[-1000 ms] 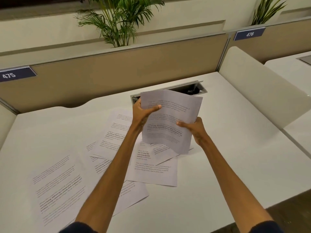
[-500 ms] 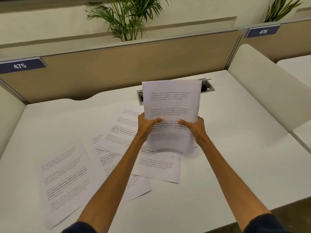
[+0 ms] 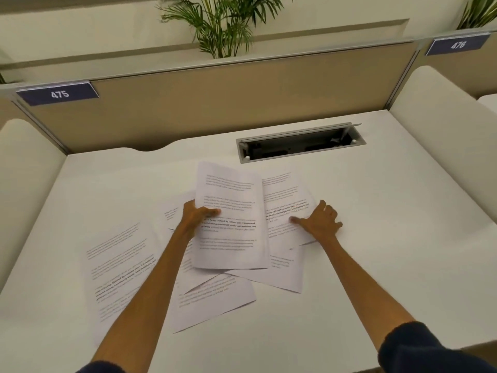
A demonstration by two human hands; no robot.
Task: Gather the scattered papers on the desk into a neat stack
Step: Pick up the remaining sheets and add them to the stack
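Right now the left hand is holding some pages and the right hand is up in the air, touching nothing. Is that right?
Not quite. The left hand does hold some pages, but the right hand is not in the air: the head view shows it resting on another printed sheet lying on the desk.

White desk (image 3: 376, 238), tan partition (image 3: 242, 103), palm (image 3: 223, 25) behind

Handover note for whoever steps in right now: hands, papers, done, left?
Left hand: grip shut on the held sheaf of white printed papers, low over the white desk.
Right hand: open, flat on a loose printed sheet beside it.
Done: a few sheets gathered.
Left: that sheet, the overlapping sheets underneath, the far-left sheet; then square up.
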